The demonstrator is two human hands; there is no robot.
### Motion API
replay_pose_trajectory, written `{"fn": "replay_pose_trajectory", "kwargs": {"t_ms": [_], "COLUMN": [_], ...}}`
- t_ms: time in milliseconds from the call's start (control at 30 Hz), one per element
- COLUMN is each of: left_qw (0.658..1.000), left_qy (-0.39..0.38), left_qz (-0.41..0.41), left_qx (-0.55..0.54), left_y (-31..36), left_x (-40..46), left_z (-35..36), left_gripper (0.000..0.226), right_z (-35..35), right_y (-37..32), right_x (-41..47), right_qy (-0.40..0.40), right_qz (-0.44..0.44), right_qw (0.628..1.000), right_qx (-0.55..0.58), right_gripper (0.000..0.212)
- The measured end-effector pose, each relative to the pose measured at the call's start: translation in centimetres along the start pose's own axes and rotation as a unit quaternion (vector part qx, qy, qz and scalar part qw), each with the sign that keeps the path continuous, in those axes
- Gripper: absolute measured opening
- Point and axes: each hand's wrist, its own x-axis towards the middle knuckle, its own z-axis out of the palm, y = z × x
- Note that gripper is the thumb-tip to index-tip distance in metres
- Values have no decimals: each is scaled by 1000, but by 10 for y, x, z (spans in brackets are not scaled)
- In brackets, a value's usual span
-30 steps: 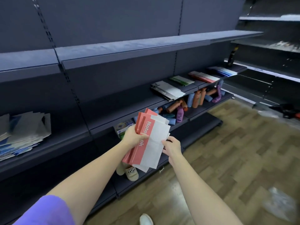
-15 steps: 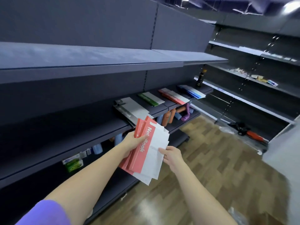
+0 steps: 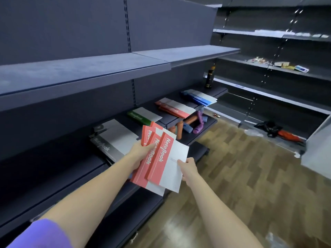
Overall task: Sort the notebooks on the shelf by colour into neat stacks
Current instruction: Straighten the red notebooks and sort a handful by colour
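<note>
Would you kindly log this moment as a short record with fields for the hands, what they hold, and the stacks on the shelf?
left hand: grips fanned red notebooks
right hand: pinches the front notebook's white edge
shelf stacks, near to far: grey stack, green stack, red stack, blue stack
shelf below: coloured bottles, some lying down
likely destination: red stack

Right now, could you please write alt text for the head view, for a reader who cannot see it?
Two hands hold a fan of red notebooks before dark shop shelving: the left hand grips their left edge, the right hand pinches the right edge. On the shelf behind lie separate black, green, red and blue notebook stacks.
</note>
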Motion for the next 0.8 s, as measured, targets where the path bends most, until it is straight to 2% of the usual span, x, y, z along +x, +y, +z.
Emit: {"fn": "replay_pose_trajectory", "kwargs": {"t_ms": [100, 200, 267, 433, 500, 633, 800], "left_qw": [999, 997, 994, 986, 981, 978, 982], "left_qy": [37, 75, 103, 147, 159, 154, 131], "left_qz": [22, 36, 36, 13, -1, -22, -49], "left_qx": [0, -6, -15, -76, -110, -136, -126], "left_y": [19, 41, 57, 79, 84, 101, 115], "left_x": [35, 65, 84, 127, 142, 180, 222], "left_z": [28, 55, 71, 104, 114, 122, 125], "left_gripper": [15, 17, 16, 22, 24, 28, 33], "right_z": [-13, -34, -50, -77, -77, -74, -70], "right_y": [-24, -58, -76, -111, -119, -142, -173], "right_x": [48, 90, 119, 190, 209, 242, 283], "right_qy": [-57, -137, -174, -159, -141, -129, -135], "right_qz": [7, 47, 44, -15, -33, -91, -98], "right_qw": [997, 988, 982, 983, 982, 964, 967], "right_qx": [-58, -50, -66, -87, -123, -215, -192], "right_gripper": [34, 45, 44, 29, 30, 50, 40]}}
